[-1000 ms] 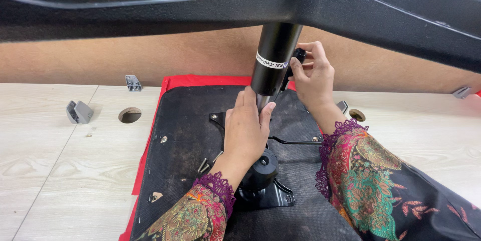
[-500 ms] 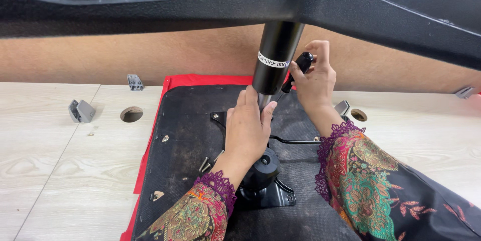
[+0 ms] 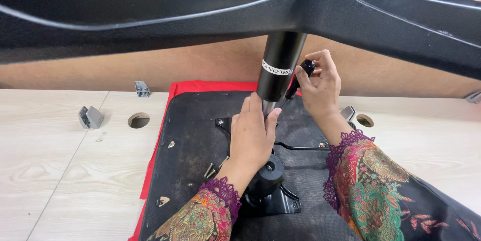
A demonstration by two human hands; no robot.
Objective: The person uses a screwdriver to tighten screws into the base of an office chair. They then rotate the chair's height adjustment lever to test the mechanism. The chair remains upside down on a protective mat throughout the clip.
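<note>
A black chair seat (image 3: 190,171) lies upside down on the pale wooden table, with a black metal mechanism plate (image 3: 275,203) bolted to it. A black gas-lift cylinder (image 3: 279,68) rises from the plate into the black star base (image 3: 150,10) that spans the top of the view. My left hand (image 3: 253,136) wraps the thin lower shaft just under the cylinder. My right hand (image 3: 318,88) holds a black-handled tool (image 3: 299,78) against the cylinder's right side. A thin lever rod (image 3: 300,147) runs from the mechanism toward my right sleeve.
Red fabric (image 3: 200,86) edges the seat's far and left sides. A grey plastic clip (image 3: 90,117), a round hole (image 3: 139,119) and a small grey bracket (image 3: 142,88) sit on the table at left. Another hole (image 3: 365,120) is at right. Loose screws (image 3: 210,170) lie on the seat.
My right hand has lifted slightly with the black-handled tool, now higher along the cylinder's side. My left hand stays on the shaft.
</note>
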